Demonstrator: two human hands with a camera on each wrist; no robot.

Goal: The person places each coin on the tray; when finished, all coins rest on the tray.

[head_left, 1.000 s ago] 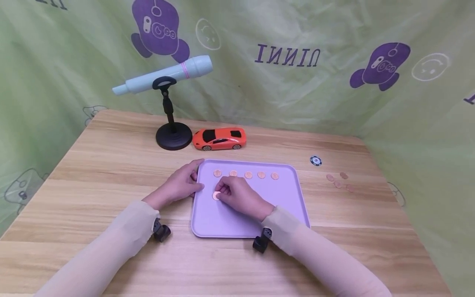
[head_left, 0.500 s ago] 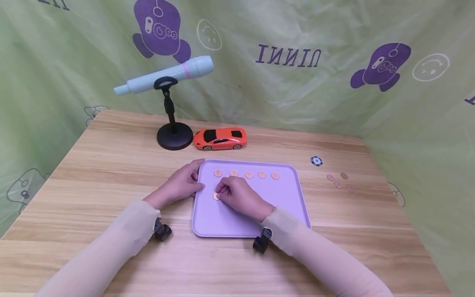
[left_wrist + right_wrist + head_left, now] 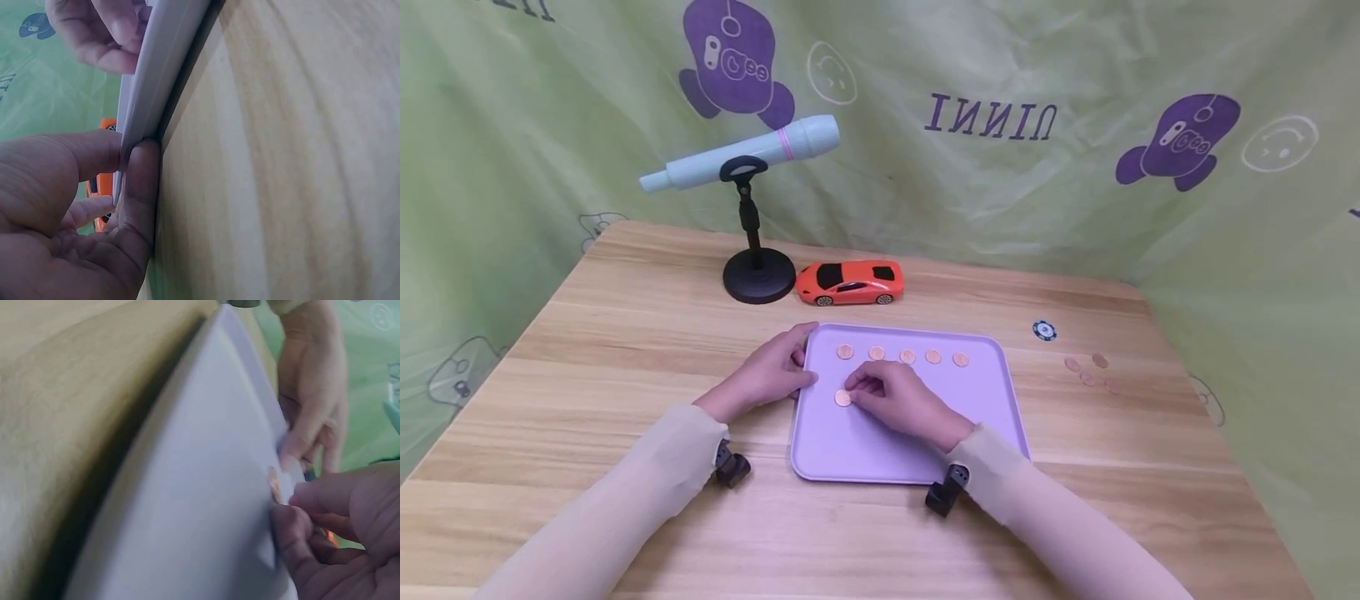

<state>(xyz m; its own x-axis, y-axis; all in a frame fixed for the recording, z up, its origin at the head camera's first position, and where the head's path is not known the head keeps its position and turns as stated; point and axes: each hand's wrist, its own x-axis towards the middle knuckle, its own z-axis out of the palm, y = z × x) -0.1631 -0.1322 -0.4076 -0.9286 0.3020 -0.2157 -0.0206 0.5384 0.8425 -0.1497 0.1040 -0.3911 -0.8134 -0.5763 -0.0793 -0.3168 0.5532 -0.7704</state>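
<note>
A lilac tray lies on the table, with a row of several copper coins along its far side. My left hand grips the tray's left rim, thumb on the inside and fingers against the outer wall in the left wrist view. One more coin lies flat on the tray below the row's left end. My right hand is just right of that coin, fingers bent. In the right wrist view its thumb and forefinger are slightly parted at the coin's edge.
Behind the tray sit an orange toy car and a light blue telescope-like tube on a black stand. To the tray's right lie a poker chip and several loose coins. A green curtain hangs behind.
My right hand has shifted slightly right, off the lower coin, which now shows almost whole. My left hand keeps its grip on the tray. The head view has shifted a little.
</note>
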